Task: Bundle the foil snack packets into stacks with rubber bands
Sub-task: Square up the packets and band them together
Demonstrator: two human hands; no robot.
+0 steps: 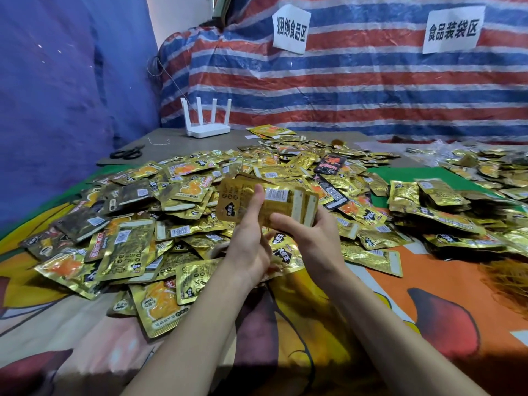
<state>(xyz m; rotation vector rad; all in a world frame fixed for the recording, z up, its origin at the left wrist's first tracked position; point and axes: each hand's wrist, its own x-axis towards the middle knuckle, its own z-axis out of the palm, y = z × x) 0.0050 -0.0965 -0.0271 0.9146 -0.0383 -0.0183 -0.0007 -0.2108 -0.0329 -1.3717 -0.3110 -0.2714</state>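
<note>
Left hand (pixel 251 241) and right hand (pixel 311 238) both grip the packet stack (pixel 238 201) between them; loose pile (pixel 177 212) lies beneath.

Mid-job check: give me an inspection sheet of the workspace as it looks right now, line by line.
Surface: cartoon-print cloth, with a green mat and a grey board behind.
Job's things: stack of gold packets held in the air; loose packet pile below; no rubber band seen.
Clutter: scissors, white router, a few black packets.
Hands: left hand and right hand both hold the stack.
Cables: none seen on the router; loose white thread on the board.
Surroundings: striped tarp with two paper signs; blue cloth.
</note>
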